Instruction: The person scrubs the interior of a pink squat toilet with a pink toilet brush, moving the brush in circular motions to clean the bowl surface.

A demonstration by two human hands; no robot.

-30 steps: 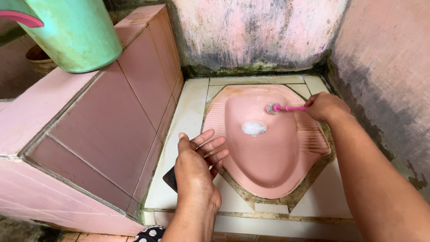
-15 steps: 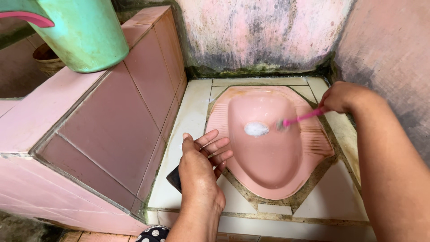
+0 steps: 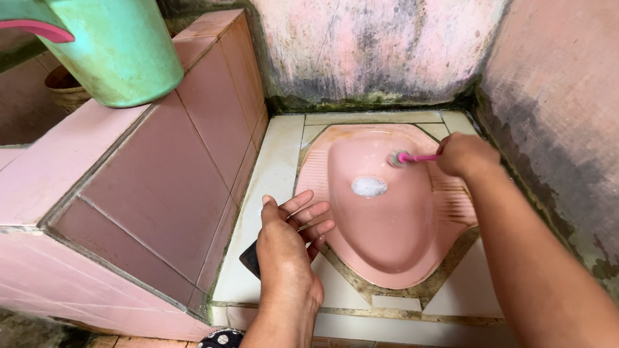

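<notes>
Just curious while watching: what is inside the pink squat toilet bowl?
Inside the squat toilet bowl: a white foam patch and the brush head held by the right hand. The foam hides whatever lies beneath.

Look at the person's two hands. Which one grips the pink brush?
The right hand, closed on the brush inside the pink pan. The left hand has its fingers spread.

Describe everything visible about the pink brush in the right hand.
The pink brush is small and slim, with a straight, plastic-looking pink handle and a greyish bristle head that looks blurred. It lies roughly level, head pointing left, bristles against the inner upper wall of the pink squat toilet pan, above the white foam patch. The right hand closes around the handle's far end, hiding it. Nothing else touches it.
</notes>
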